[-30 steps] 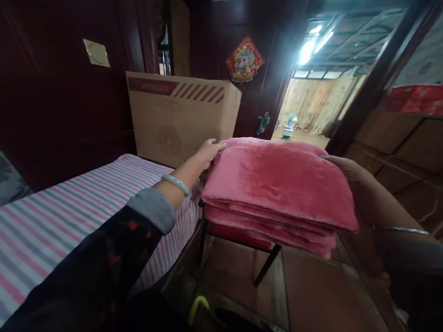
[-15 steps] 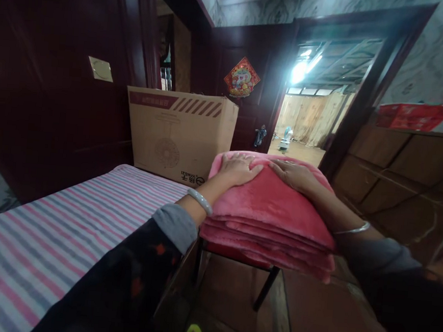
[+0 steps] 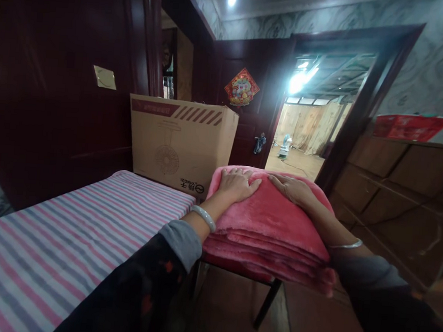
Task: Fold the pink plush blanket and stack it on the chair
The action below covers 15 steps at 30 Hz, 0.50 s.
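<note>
A thick pink blanket (image 3: 271, 216), folded in several layers, rests on a red-seated chair (image 3: 236, 268) with dark legs. My left hand (image 3: 239, 184) lies flat on the blanket's top near its far left side, fingers spread. On the far right part of the same top layer lies my right hand (image 3: 291, 188), palm down with the fingers stretched out. Both hands touch the blanket without gripping it. Left of the chair is a surface covered by a striped cloth (image 3: 98, 223) in pink, grey and white.
A large cardboard box (image 3: 177, 142) stands behind the striped cloth. Brown cartons (image 3: 382, 173) are stacked along the right wall, with a red container (image 3: 412, 127) on top. Beyond the open dark red door (image 3: 253, 51), a fan (image 3: 285, 145) stands in another room.
The view has tilted slightly upward, so the room and blanket sit lower in the picture. Both hands stay flat on the blanket in nearly the same places.
</note>
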Motion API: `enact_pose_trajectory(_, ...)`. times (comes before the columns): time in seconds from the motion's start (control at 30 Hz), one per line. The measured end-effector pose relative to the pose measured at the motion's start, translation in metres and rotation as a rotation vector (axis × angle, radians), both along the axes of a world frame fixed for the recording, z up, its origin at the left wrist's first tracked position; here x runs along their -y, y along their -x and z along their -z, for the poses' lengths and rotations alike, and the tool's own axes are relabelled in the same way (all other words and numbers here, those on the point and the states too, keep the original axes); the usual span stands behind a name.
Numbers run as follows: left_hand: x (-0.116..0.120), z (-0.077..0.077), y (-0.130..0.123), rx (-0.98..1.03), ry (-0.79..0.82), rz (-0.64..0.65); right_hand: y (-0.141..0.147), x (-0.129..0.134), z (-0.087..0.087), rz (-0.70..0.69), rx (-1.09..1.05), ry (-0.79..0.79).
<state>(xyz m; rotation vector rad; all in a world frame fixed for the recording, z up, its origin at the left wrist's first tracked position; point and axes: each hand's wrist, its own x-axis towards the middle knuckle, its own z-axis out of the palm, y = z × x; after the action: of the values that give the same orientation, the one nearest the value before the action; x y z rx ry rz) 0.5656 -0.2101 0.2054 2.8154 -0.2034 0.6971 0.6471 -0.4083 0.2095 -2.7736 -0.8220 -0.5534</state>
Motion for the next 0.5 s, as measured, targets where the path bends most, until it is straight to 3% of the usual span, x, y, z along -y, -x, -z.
enact_pose_trajectory(0.37, -0.021, -0.004, 0.006, -0.024, 0.042, 0.104, 0.020, -0.002, -0.009, -0.002, 0.046, -0.010)
enact_pose_trajectory(0.5, -0.021, -0.012, 0.023, -0.030, 0.034, 0.099, 0.028, 0.003, -0.017, 0.024, 0.065, 0.037)
